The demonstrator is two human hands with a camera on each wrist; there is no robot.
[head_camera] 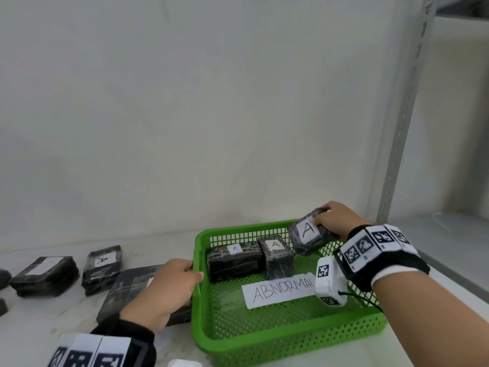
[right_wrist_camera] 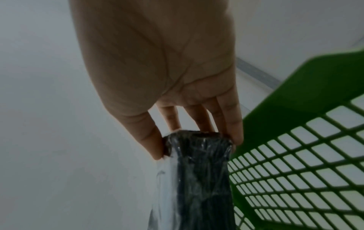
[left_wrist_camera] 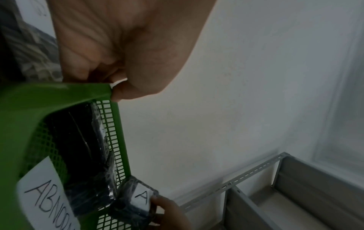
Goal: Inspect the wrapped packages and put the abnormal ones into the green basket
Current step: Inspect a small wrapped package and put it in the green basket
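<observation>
I see the table (head_camera: 66,319) butting against the wall (head_camera: 211,102), with a shelf post (head_camera: 397,154) rising just right of the basket (head_camera: 264,348), the landmark for all that follows. The basket's floor lies bare in its near half around a paper reading ABNORMAL (head_camera: 277,290), while two packs (head_camera: 234,259) marked A sit side by side against its far wall. Left of the basket a big pack (head_camera: 127,284) lies touching its left wall, and farther left two more packs (head_camera: 102,268) rest well apart from it. My left hand (head_camera: 164,290) lies palm down over the big pack, fingers curled round the basket's left rim. My right hand (head_camera: 334,219) reaches over the far right corner of the basket, thumb and fingers pinching the held pack (head_camera: 308,233) by its end; that pack tilts, label A up, above the rim, its lower end inside the basket.
</observation>
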